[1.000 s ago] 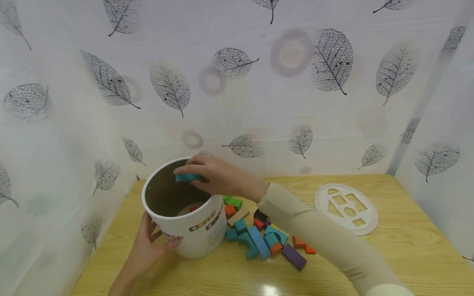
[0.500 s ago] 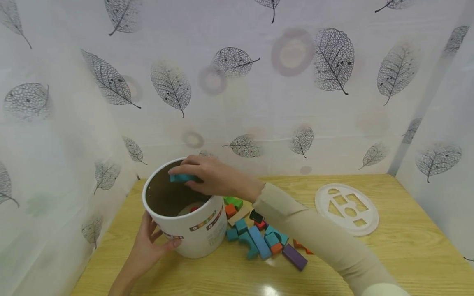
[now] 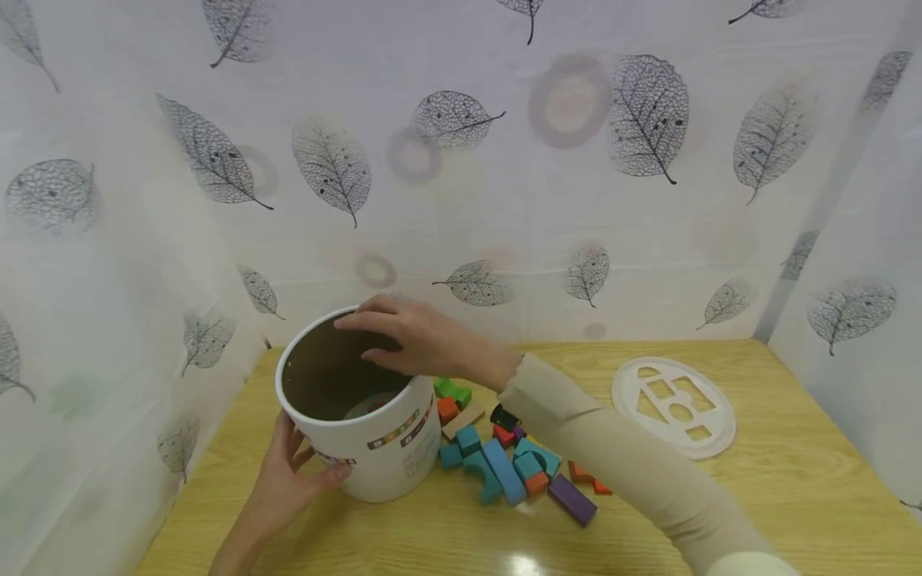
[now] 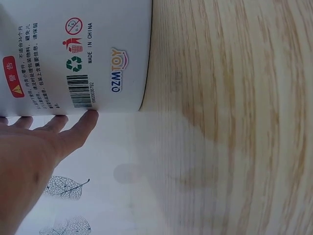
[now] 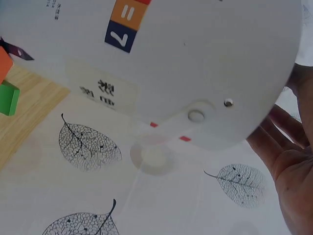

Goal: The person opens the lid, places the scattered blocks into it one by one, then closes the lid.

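Observation:
A white cylindrical bucket point(image 3: 378, 448) with printed number labels stands at the left of the table, its mouth tilted toward me. My left hand point(image 3: 291, 476) holds its lower left side, thumb on the front and fingers round the side; in the left wrist view the fingertips of this hand point(image 4: 44, 142) press the wall beside the barcode. Over the bucket's mouth is my right hand point(image 3: 406, 336), fingers spread and nothing between them. The right wrist view shows this hand point(image 5: 286, 147) at the rim, its fingertips hidden. A small red patch shows deep inside the bucket.
Right of the bucket lies a pile of coloured blocks, among them a blue plank point(image 3: 504, 472), a purple block point(image 3: 572, 500) and a green block point(image 3: 452, 392). A white round lid with shaped holes point(image 3: 648, 436) lies farther right. Leaf-printed curtains point(image 3: 490, 208) surround the table point(image 3: 792, 496).
My right hand held a teal block at the bucket's mouth and has let it go; the block is out of sight. The fingers have spread. My left hand and the bucket have stayed put.

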